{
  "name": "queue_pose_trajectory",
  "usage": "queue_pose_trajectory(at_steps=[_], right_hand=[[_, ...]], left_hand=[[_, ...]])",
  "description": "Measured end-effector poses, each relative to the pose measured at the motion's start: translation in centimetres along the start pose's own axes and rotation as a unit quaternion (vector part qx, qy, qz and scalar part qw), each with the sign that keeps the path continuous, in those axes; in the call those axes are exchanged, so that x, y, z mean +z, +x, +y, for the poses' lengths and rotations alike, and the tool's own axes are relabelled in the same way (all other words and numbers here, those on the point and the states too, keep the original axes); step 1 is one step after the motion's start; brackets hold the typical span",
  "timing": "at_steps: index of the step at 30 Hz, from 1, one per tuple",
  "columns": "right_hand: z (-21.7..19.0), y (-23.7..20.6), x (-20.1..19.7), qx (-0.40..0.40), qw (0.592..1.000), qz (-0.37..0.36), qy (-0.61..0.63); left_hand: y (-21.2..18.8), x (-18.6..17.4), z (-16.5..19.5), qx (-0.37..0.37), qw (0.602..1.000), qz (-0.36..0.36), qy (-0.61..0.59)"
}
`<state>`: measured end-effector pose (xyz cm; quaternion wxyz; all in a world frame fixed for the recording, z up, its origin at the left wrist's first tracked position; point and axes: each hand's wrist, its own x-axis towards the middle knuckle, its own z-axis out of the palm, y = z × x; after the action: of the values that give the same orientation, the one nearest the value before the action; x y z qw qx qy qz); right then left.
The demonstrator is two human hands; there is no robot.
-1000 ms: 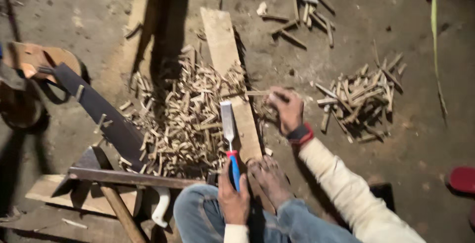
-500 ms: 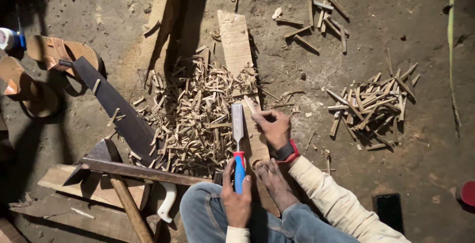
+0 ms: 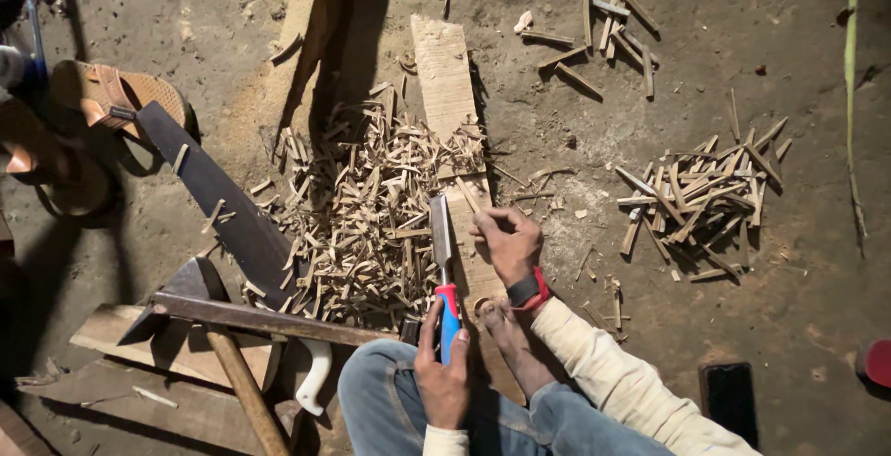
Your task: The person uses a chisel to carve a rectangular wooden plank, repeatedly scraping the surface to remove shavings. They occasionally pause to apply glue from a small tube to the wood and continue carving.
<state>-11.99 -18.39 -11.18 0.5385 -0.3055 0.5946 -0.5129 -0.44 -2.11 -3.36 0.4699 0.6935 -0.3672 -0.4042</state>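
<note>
The left hand point(image 3: 444, 377) was clenched around the red-and-blue handle of a flat steel chisel point(image 3: 443, 261), its blade pointing away over a long pale wooden plank point(image 3: 448, 85) lying on the dirt floor. The right hand point(image 3: 509, 244) pinched a thin wooden sliver point(image 3: 470, 196) against the plank, just beside the blade. A heap of wood shavings point(image 3: 362, 205) lay to the left.
</note>
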Motion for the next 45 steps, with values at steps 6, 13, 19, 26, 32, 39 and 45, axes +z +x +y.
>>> queue_pose_trajectory(at_steps=[6, 13, 19, 26, 32, 39, 45], right_hand=[[0.8, -0.2, 0.3, 0.007, 0.995, -0.052, 0.08], [2.2, 1.1, -0.2, 0.022, 0.994, -0.071, 0.082], [4.1, 1.6, -0.1, -0.032, 0.996, -0.072, 0.03], [3.8, 2.1, 0.4, 0.001, 0.996, -0.082, 0.038], [2.8, 2.1, 0.7, -0.018, 0.996, -0.082, 0.028], [1.5, 1.9, 1.3, 0.018, 0.996, -0.082, 0.037], [1.4, 2.3, 1.5, 0.021, 0.996, -0.086, 0.033]], left_hand=[[-0.1, 0.3, 1.4, -0.003, 1.0, 0.001, 0.005], [-1.5, 0.4, 1.3, 0.096, 0.992, 0.014, 0.077], [-4.7, 0.2, -0.4, 0.116, 0.987, 0.027, 0.107], [-5.1, 0.4, -1.0, 0.103, 0.99, 0.056, 0.072], [-4.3, 0.1, -0.5, 0.064, 0.995, 0.047, 0.056], [-4.1, -0.1, -0.2, 0.024, 0.998, 0.049, 0.038], [-3.5, -0.4, 0.1, 0.07, 0.993, 0.057, 0.08]])
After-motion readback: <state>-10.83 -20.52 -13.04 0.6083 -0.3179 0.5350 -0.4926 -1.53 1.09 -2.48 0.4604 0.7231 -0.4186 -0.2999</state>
